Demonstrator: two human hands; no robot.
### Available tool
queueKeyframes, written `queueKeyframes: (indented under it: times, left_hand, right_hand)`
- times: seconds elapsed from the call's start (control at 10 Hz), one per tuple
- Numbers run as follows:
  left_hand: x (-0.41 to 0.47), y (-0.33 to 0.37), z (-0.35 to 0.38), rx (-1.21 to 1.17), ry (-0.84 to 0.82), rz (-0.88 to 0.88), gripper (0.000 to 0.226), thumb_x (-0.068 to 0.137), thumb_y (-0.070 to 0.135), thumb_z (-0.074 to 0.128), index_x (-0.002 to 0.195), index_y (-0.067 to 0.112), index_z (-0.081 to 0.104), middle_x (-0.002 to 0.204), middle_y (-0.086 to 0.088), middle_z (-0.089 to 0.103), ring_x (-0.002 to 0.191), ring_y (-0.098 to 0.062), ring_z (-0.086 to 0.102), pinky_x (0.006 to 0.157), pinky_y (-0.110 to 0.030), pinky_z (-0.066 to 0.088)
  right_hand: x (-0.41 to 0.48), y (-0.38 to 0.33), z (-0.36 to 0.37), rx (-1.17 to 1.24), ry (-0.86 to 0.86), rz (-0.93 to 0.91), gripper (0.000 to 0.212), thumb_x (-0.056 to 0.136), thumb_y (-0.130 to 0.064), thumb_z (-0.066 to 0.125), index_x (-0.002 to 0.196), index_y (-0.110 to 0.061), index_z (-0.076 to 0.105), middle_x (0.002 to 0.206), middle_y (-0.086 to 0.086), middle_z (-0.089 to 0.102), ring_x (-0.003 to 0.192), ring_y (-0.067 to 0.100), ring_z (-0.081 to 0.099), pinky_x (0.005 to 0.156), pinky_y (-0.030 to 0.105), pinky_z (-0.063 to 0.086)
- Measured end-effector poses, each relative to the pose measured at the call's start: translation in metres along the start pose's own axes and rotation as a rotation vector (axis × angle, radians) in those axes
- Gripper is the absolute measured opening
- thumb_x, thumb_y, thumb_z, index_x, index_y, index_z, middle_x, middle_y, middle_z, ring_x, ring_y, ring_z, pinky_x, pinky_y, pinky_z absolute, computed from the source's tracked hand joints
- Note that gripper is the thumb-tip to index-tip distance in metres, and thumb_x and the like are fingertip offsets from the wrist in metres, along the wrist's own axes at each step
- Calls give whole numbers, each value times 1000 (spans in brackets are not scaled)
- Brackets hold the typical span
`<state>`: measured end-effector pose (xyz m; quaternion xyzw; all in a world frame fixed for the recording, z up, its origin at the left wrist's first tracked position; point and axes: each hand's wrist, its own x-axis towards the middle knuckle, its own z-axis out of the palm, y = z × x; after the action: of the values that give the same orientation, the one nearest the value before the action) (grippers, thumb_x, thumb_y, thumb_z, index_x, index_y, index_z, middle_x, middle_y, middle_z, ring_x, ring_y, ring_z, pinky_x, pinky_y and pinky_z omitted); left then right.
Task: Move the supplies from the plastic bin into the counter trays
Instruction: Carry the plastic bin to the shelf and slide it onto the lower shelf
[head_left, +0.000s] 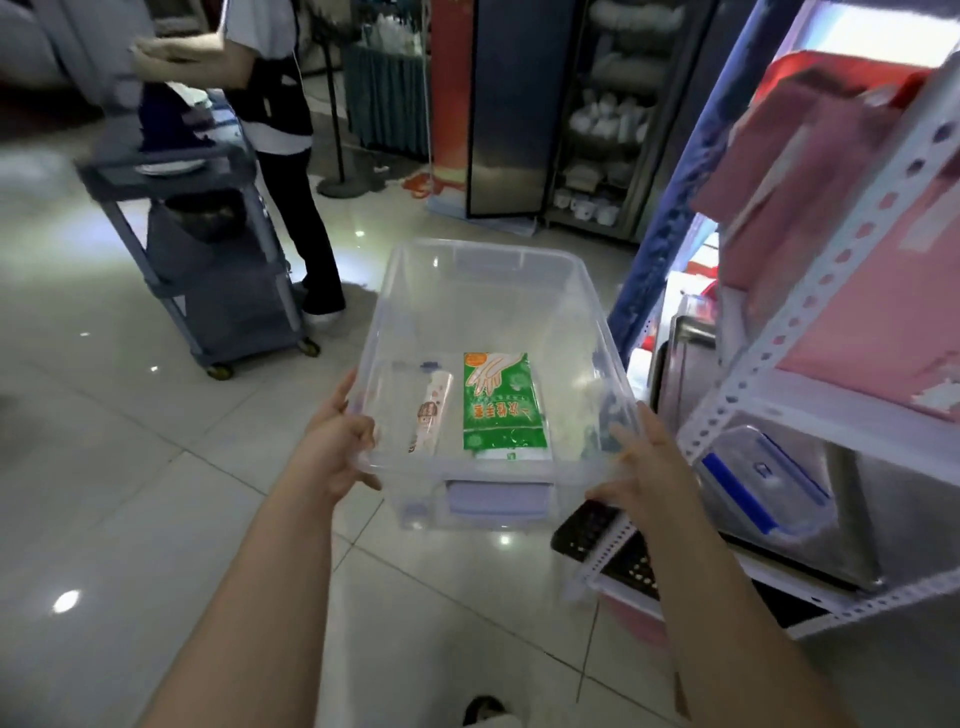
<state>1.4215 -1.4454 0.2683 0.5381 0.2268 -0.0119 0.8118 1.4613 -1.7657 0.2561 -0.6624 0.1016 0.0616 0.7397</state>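
I carry a clear plastic bin (483, 270) above the tiled floor, held level at its near end. My left hand (340, 447) grips the near left corner of the rim. My right hand (641, 465) grips the near right corner. Inside, a green packet of disposable gloves (501, 402) lies flat near the middle. A slim white and brown packet (430, 413) lies to its left. Something dark sits blurred against the bin's right wall. No counter trays are in view.
A white metal shelf rack (810, 332) with pink boxes and a clear blue-clipped container (769, 483) stands close on the right. Another person stands by a grey wheeled cart (208, 249) at the upper left. A glass-door cabinet (597, 119) of dishes is ahead.
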Motion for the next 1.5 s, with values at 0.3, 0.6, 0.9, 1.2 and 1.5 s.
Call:
queueKeyframes:
  times: [0.3,0.6,0.9,1.2,1.5]
  left_hand:
    - [203,70,10,131,-59,15,91,64,-17,34,133,41,48,125,-7,55,89,-46,62,43,-45,53]
    - [463,153,37,250,-188,-143,96,70,-21,29,141,42,37,121,9,54,100,-39,58,49,-49,51]
    - [679,191,121,379,-411,-241,99,63,-25,30,135,41,44,125,4,57,98,-27,63,48,-49,55]
    - [832,184,231,576,-550,-365,98,66,-23,32,141,39,38,137,-6,49,101,-48,58,49,-49,51]
    - [960,179,305,704,-749,-539,97,73,-23,32,145,42,27,146,11,36,107,-34,56,60,-52,50]
  right_hand:
    - [191,-25,78,270,64,103,52,92,3,54,138,-20,46,106,15,49,82,32,50,49,48,55]
    - [372,-27,160,336,300,110,45,91,-3,57,133,-15,50,92,12,55,63,21,51,50,49,54]
    - [504,-30,184,321,519,176,64,91,11,51,145,-15,31,101,-27,39,66,-26,53,46,3,45]
    - [646,-9,157,573,900,273,39,84,-11,67,93,-48,66,86,4,64,76,25,62,48,55,53]
    - [720,-20,190,660,1064,216,39,87,-13,62,100,-49,65,85,-2,59,72,19,53,48,48,53]
